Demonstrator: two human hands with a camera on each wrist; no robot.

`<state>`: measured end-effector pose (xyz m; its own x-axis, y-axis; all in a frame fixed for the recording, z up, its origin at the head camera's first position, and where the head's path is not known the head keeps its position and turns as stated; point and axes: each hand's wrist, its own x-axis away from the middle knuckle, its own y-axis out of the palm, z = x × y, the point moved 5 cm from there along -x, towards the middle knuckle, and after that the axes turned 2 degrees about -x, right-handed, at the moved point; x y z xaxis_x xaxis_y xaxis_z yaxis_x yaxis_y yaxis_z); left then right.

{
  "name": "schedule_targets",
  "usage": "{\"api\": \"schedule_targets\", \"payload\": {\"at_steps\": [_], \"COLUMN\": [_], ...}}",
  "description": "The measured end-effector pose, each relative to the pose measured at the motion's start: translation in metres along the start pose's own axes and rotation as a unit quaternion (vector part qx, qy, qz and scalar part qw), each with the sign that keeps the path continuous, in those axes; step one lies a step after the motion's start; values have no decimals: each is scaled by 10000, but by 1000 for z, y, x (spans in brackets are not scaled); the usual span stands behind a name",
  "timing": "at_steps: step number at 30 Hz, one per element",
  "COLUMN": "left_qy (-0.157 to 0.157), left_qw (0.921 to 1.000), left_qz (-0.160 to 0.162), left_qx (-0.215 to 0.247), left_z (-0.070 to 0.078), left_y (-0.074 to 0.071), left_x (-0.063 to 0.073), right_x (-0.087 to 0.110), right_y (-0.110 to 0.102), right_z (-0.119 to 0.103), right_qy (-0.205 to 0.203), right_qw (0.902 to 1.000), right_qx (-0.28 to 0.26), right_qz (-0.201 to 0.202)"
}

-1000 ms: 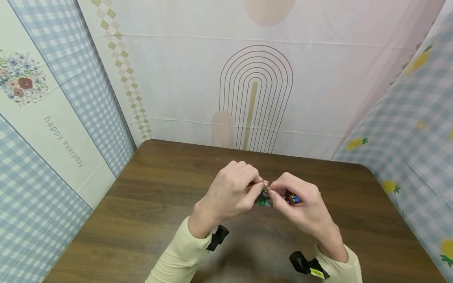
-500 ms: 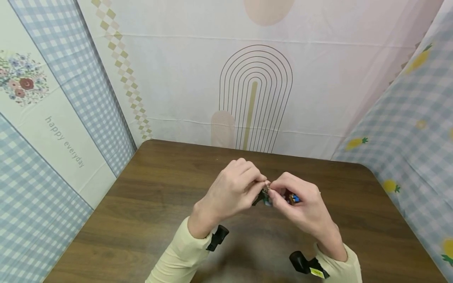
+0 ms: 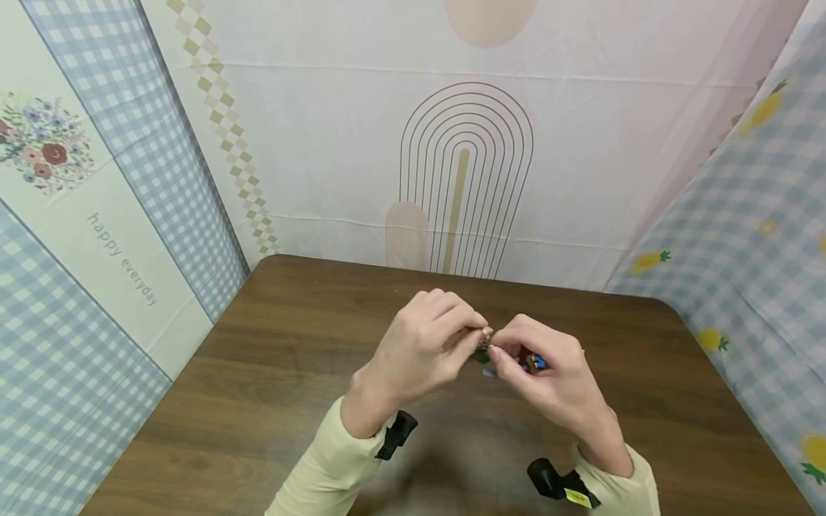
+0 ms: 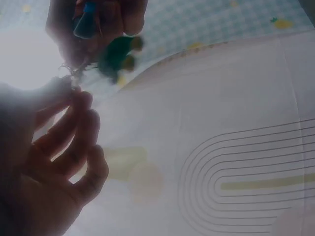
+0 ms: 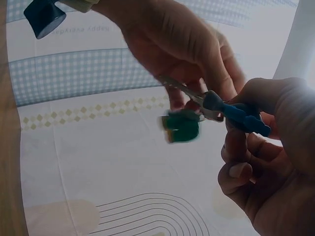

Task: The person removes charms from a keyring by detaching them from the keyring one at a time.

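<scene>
Above the table, both hands meet at a small metal key ring. My left hand pinches the ring between thumb and forefinger. My right hand pinches its other side with the fingertips, the rest of the fingers curled in. A green charm dangles from the ring, blurred in the wrist views. Beside it, a silver key with a notched blade points toward the left hand in the right wrist view. A blue charm hangs against the right hand's fingers. The rest of the bunch is hidden in the right palm.
Under the hands lies a dark brown wooden table. A printed white cloth hangs behind its far edge, with checked cloths at the sides. Each wrist wears a small black camera over a pale yellow sleeve.
The green charm has swung and shifted under the left fingertips, now less visible in the head view. The left hand has turned slightly at the ring; the right hand stays almost still.
</scene>
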<state>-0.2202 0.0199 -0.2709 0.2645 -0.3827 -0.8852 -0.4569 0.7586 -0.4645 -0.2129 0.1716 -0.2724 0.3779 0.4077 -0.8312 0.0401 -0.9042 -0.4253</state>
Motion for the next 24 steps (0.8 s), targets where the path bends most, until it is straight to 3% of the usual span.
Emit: {"api": "schedule_targets", "payload": {"at_steps": [5,14,24], "left_qy": [220,-393,-917], "left_qw": [9990,9990,9914], "left_qz": [203,174,-72], "left_qx": [-330,144,928], "left_z": [7,3,-4], "left_y": [-10,-7,0], "left_x": [1,3,5], "right_x": [0,4,9], "right_y": [1,2,3], "right_z": [-5,-5,5], "right_qy": [-13,0,192], "right_qw": [10000,10000,9994], "right_qx": [-27,14,191], "right_qz": [6,-2,-215]}}
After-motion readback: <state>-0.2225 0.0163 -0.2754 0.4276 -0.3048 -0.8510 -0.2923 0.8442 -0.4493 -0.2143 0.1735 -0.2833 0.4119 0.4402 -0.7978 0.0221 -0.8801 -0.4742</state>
